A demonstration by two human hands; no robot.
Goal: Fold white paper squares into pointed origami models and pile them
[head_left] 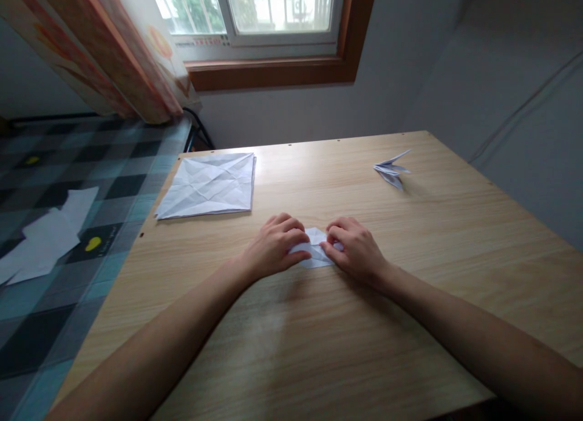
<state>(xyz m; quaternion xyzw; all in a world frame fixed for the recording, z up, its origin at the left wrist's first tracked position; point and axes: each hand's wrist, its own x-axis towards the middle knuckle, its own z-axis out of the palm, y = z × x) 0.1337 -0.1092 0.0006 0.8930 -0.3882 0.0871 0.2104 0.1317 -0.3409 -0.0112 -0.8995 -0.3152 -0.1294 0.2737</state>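
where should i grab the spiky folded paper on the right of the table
Probably pinch the spiky folded paper at its left end, coming from the left with the right hand: the layers gather there into a narrow tip, while the other end fans into thin points that might bend.

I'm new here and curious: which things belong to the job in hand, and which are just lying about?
Likely the job:
- folded paper between left hand and right hand
- perhaps creased paper sheets, pointed paper fold

Apparently lying about:
- white papers on checked cloth
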